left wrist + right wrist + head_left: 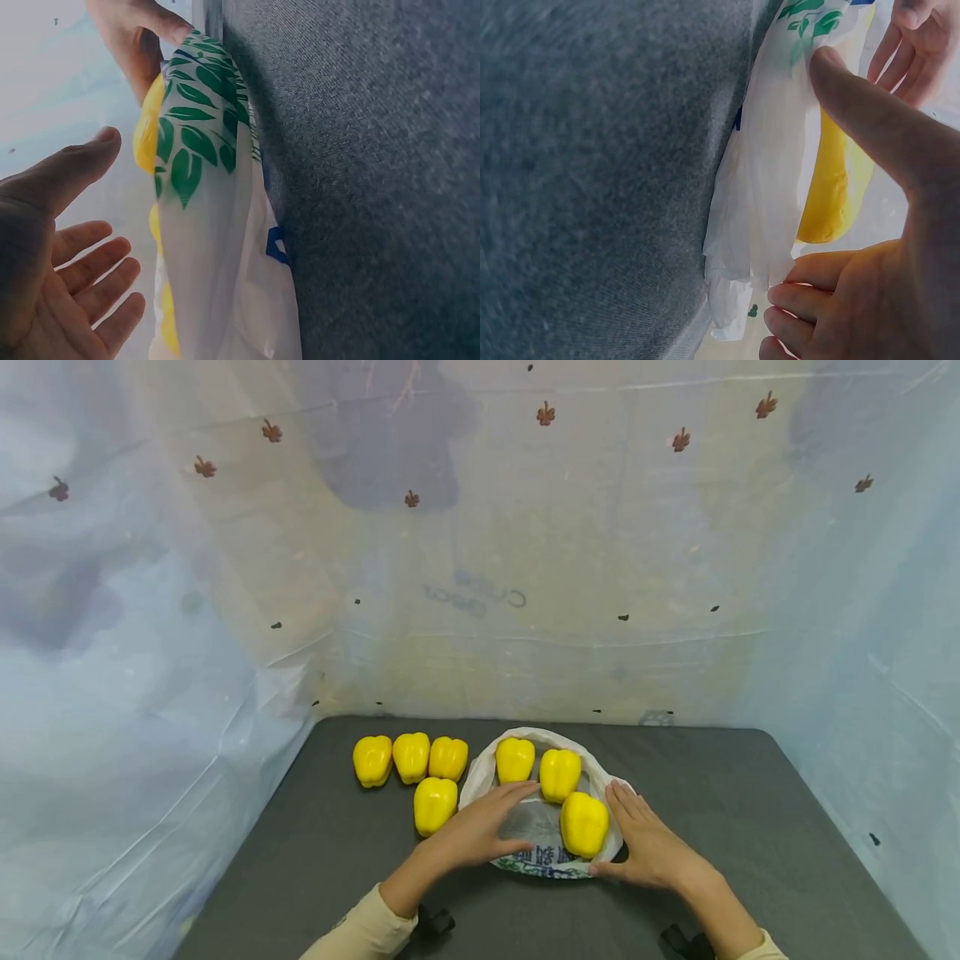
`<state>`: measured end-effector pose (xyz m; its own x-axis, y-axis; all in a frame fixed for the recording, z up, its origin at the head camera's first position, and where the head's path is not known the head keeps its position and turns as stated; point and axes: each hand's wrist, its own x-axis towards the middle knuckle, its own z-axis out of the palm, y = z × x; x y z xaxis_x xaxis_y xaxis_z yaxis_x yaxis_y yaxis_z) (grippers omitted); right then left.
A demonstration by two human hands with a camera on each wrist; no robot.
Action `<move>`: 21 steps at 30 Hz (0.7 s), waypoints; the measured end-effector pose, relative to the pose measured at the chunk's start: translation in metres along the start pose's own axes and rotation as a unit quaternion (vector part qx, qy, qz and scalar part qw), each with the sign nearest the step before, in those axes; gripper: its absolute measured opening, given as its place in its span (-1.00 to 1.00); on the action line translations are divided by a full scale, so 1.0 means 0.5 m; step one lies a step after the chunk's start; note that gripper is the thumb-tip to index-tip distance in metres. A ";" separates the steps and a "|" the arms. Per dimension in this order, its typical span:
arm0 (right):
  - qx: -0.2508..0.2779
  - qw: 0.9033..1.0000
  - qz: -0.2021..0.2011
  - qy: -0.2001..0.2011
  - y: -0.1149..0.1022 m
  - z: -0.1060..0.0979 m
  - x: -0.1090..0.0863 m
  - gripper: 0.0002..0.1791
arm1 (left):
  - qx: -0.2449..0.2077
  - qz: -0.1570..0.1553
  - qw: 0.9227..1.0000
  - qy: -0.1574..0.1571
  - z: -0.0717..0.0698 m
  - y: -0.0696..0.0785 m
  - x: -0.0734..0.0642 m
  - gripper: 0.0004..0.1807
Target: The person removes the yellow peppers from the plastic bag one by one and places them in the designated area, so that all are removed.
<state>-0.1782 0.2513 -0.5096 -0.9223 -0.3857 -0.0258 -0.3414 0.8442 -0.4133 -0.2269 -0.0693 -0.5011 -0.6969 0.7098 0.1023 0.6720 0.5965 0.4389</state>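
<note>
A white plastic bag (594,766) with green leaf print lies spread wide at the middle of the table. Inside it are three yellow bell peppers (584,825), two toward the back and one at the front right. My left hand (480,827) hovers at the bag's left side, fingers extended and thumb apart, holding nothing. At the right rim my right hand (651,843) touches the bag with fingers and thumb spread; in the right wrist view a bell pepper (829,187) shows behind the bag's side (761,180).
Several more yellow bell peppers (412,757) sit on the dark grey table (300,868) left of the bag, one of them (435,806) close to my left wrist. A translucent sheet (480,568) with leaf prints hangs behind the table and along both sides.
</note>
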 end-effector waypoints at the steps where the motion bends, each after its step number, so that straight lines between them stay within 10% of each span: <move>1: -0.002 1.000 -0.003 0.001 0.000 0.000 0.000 0.47 | 0.005 0.002 1.000 0.000 0.003 0.000 0.004 -0.02; 21: -0.006 1.000 -0.016 0.004 -0.005 -0.003 -0.003 0.45 | 0.031 0.062 0.998 0.001 0.046 0.024 0.071 0.03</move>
<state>-0.1763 0.2506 -0.5070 -0.9123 -0.4094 -0.0058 -0.3728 0.8363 -0.4020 -0.2380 -0.0283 -0.5127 -0.6087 0.7782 0.1545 0.7669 0.5271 0.3661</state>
